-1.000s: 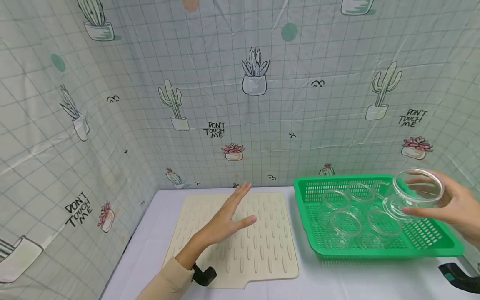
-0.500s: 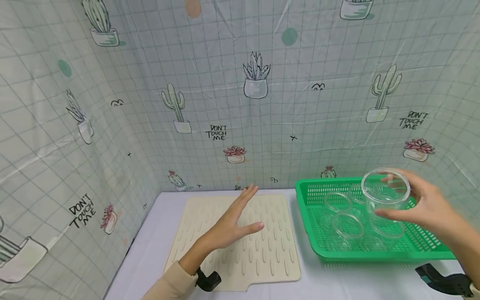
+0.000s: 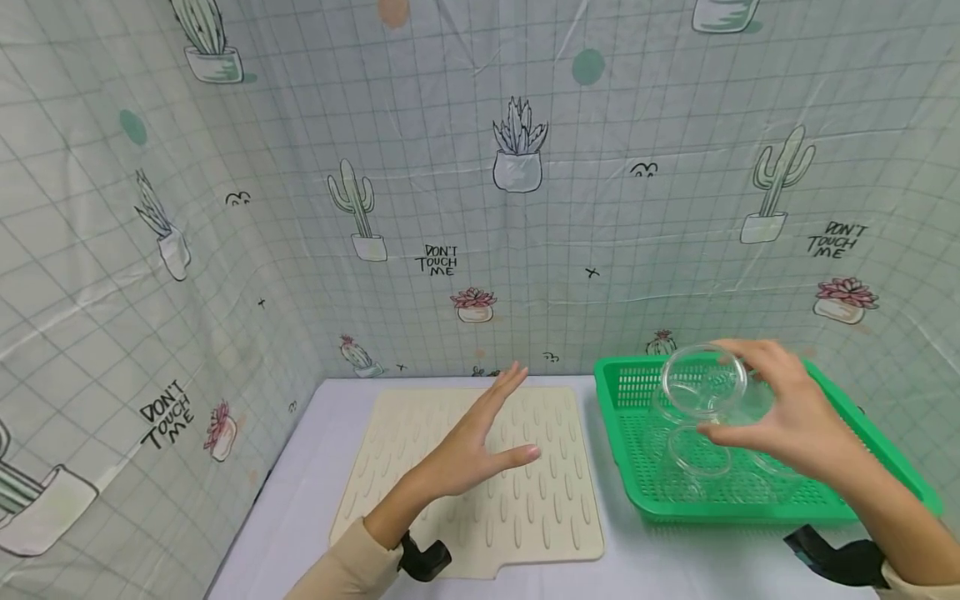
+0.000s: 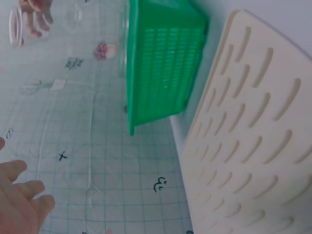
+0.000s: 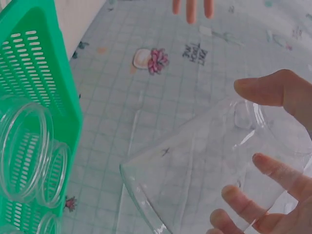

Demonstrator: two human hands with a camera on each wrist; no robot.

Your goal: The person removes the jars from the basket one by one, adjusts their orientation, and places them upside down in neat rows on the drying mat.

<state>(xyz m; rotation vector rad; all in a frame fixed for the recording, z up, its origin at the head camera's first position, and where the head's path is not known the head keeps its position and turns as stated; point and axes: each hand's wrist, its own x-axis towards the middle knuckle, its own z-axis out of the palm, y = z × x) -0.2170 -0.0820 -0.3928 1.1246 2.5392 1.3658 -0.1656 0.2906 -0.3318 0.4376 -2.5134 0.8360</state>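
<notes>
My right hand (image 3: 791, 417) holds a clear glass cup (image 3: 703, 398) above the green basket, thumb on the near side and fingers round the far side. The cup is tilted, its round mouth showing in the head view. In the right wrist view, the same cup (image 5: 190, 170) lies between the thumb and several fingertips. My left hand (image 3: 468, 446) hovers over a beige ridged mat (image 3: 525, 508), fingers extended, thumb held apart, nothing in it. Only its fingertips (image 4: 27, 190) show in the left wrist view.
The green perforated basket (image 3: 750, 512) stands on the right of the white tabletop (image 3: 300, 483). Several more clear glass cups (image 3: 697, 454) stand inside it, partly hidden by my right hand. A printed cactus curtain (image 3: 525, 225) rises behind and beside the table.
My right hand has carried the glass cup leftward across the basket, from its right part to its left part. My left hand has hardly moved over the mat.
</notes>
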